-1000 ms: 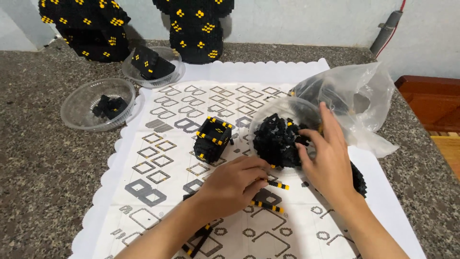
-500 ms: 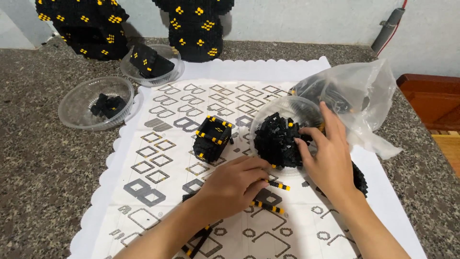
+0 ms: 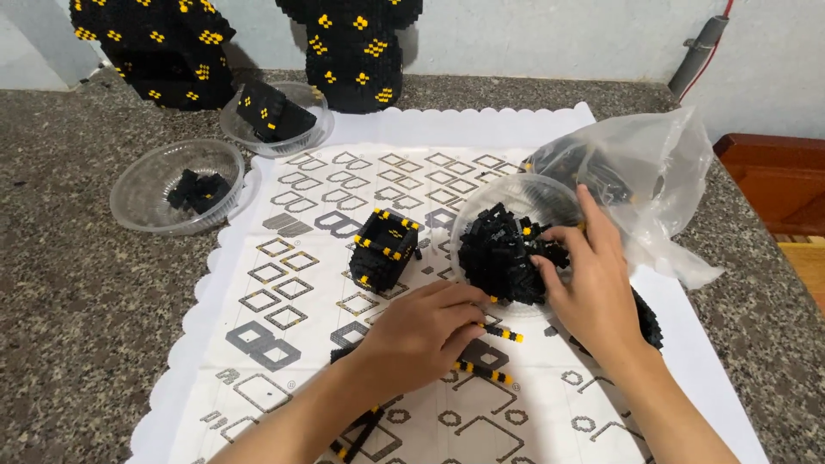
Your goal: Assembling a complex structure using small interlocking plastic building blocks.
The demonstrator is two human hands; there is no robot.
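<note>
My right hand (image 3: 593, 288) reaches into a heap of small black bricks (image 3: 498, 253) that fills a clear plastic bowl (image 3: 524, 191), fingertips among the pieces. My left hand (image 3: 421, 331) rests knuckles-up on the white patterned sheet (image 3: 292, 283), fingers curled beside short black-and-yellow brick strips (image 3: 503, 333). Whether it pinches a piece is hidden. A small hollow box of black bricks with yellow corners (image 3: 384, 247) stands just beyond my left hand.
A clear plastic bag (image 3: 644, 172) with more bricks lies at the right. Two clear bowls (image 3: 176, 185) (image 3: 275, 116) hold black pieces at the left. Tall black-and-yellow brick models (image 3: 155, 47) (image 3: 352, 43) stand at the back wall. The granite counter (image 3: 77, 283) ends at right.
My right hand's fingers have shifted slightly in the brick heap. My left hand stays in the same spot.
</note>
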